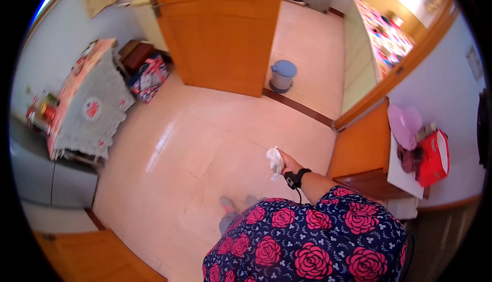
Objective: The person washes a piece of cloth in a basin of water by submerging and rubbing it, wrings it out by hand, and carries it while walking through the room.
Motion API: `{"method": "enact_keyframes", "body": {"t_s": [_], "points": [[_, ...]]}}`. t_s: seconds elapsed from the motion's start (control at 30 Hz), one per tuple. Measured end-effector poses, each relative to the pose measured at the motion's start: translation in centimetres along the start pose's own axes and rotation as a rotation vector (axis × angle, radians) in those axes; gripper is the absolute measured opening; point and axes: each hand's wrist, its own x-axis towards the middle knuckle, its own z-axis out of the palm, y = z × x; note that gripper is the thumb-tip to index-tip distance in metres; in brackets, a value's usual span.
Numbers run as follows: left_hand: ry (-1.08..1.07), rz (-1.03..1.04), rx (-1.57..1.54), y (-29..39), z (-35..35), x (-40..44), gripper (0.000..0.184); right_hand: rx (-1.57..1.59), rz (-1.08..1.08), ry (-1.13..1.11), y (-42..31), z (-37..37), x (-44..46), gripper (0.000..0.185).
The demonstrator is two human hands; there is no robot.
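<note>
My right hand [289, 163] reaches forward over the floor, its fingers closed on a crumpled white tissue or cloth [275, 162]. The white bundle hangs out past the fingers, and I cannot tell exactly what it is. A black strap with a small device [293, 178] is round the right wrist, with a cable running down from it. My left hand is out of view. Below the arm is a dark blue garment with pink roses [312, 256], and my feet [228, 203] show on the tiles.
Ahead, a wooden door [220, 31] stands open beside a doorway. A grey bin with a blue lid [284, 76] sits by the threshold [297, 109]. To the right, a wooden cabinet [359, 149] carries a red bag [434, 159] and purple hat [404, 126]. A cloth-covered table [92, 123] stands left.
</note>
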Motion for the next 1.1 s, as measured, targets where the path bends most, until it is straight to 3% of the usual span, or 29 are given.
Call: {"method": "enact_keyframes", "body": {"t_s": [0.1, 0.37, 0.57, 0.6, 0.8, 0.83, 0.9, 0.93, 0.97, 1.0, 1.03, 1.07, 1.1], "points": [[-0.039, -0.014, 0.093, 2.9, 3.0, 2.2, 0.023, 0.094, -0.047, 0.040, 0.1, -0.6, -0.1, 0.033], [-0.074, 0.020, 0.167, 6.0, 5.2, 4.9, 0.023, 0.092, -0.206, 0.028, -0.4, -11.1, -5.6, 0.029], [-0.064, -0.004, 0.208, 14.0, 9.4, 13.1, 0.024, -0.037, -0.116, 0.279, 1.3, -5.9, 2.0, 0.022], [-0.053, 0.020, 0.207, 11.0, 9.3, 8.8, 0.024, -0.020, -0.156, 0.254, -0.7, -11.0, -3.0, 0.023], [-0.092, 0.049, 0.215, 15.8, 16.7, 13.5, 0.024, -0.060, -0.299, 0.395, -4.5, -6.8, 5.3, 0.031], [-0.121, 0.108, 0.249, 16.1, 17.4, 13.0, 0.024, -0.060, -0.304, 0.425, -5.8, -5.9, 5.7, 0.030], [-0.224, 0.631, 0.722, 17.9, 17.0, 12.5, 0.024, -0.171, -0.251, 0.482, -7.4, 4.6, 4.6, 0.025], [-0.188, 0.804, 0.791, 18.3, 16.8, 11.5, 0.024, -0.199, -0.187, 0.456, -5.2, -5.2, 10.0, 0.027], [-0.307, 0.370, 0.424, 20.3, 17.1, 11.3, 0.019, 0.031, -0.251, 0.301, -5.6, -3.0, 10.6, 0.029], [-0.248, -0.040, 0.033, 22.3, 17.5, 11.0, 0.015, 0.073, -0.219, 0.236, -5.9, -1.3, 10.4, 0.032], [-0.057, 0.200, 0.127, 21.8, 18.9, 9.8, 0.014, -0.017, -0.212, 0.233, -6.0, -0.3, 10.2, 0.036], [-0.055, 0.253, 0.184, 24.6, 13.8, 13.9, 0.013, -0.185, -0.243, 0.212, -3.8, 1.4, 9.4, 0.040], [0.055, 0.109, 0.033, 26.4, 14.0, 11.0, 0.014, -0.323, -0.271, 0.178, -3.6, 2.7, 9.2, 0.045]]}}
